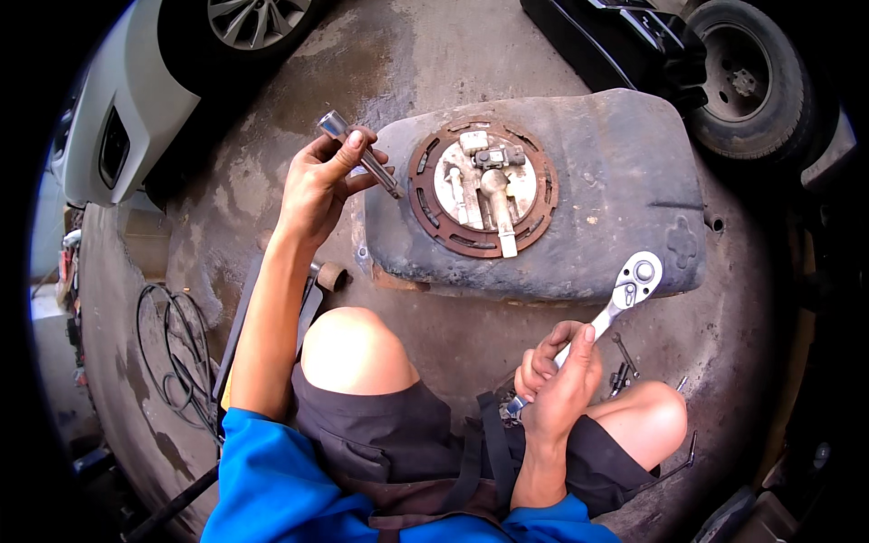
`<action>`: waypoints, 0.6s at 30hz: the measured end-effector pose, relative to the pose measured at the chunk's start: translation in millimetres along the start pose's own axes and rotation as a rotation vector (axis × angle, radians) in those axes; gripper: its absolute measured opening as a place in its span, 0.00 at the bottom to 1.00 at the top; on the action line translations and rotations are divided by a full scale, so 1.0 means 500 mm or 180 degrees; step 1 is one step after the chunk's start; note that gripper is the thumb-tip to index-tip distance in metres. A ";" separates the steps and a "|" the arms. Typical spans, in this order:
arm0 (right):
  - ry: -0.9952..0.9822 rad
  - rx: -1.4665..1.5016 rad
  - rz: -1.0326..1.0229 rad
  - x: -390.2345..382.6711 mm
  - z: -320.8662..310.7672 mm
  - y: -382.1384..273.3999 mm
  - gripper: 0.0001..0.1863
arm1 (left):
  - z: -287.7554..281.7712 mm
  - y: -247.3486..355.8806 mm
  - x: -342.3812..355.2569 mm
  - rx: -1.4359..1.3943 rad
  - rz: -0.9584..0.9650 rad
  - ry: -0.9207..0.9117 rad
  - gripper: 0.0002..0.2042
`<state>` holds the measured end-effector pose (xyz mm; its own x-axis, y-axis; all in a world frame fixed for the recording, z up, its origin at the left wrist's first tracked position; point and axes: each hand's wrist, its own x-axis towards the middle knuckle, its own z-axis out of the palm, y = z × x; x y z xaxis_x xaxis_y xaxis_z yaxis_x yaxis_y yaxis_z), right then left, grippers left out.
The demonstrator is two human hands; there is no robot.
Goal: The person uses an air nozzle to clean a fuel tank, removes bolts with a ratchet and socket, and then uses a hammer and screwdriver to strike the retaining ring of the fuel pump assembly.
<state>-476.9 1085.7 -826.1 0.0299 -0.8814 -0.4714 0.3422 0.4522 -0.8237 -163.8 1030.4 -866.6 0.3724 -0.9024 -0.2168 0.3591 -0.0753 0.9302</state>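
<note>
My left hand [319,184] holds a slim metal socket extension bar [357,149] up at the left edge of a dusty grey fuel tank [615,172]. My right hand [559,380] grips the handle of a chrome ratchet wrench [625,294], its round head pointing up toward the tank's near edge. On top of the tank sits a rusty round locking ring [424,195] around a pale pump module [482,185] with hose fittings. My bare knees are in front of the tank.
The tank lies on a stained concrete floor [425,54]. A car wheel [253,20] and pale bumper [127,100] are at upper left, another tyre [751,81] at upper right. Black cables [172,353] coil at left. Small metal tools [623,366] lie by my right knee.
</note>
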 end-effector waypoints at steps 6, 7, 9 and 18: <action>-0.0111 -0.1004 -0.0228 0.000 0.029 -0.016 0.19 | -0.010 -0.044 0.045 -0.0596 -0.0349 0.0306 0.18; -0.0152 -0.1214 -0.0298 0.004 0.036 -0.034 0.18 | -0.010 -0.045 0.053 -0.0530 -0.0385 0.0333 0.18; -0.0258 -0.1645 -0.0423 0.017 0.041 -0.077 0.16 | -0.003 -0.048 0.068 -0.0293 -0.0436 0.0314 0.18; -0.1625 -0.3264 -0.1639 0.213 0.262 -0.229 0.16 | -0.019 -0.028 0.112 0.0314 -0.0846 -0.0180 0.18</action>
<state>-389.7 922.0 -740.9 0.5481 -0.8356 -0.0360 -0.4574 -0.2635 -0.8493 -139.7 984.9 -894.5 0.2271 -0.8674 -0.4427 0.3519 -0.3508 0.8678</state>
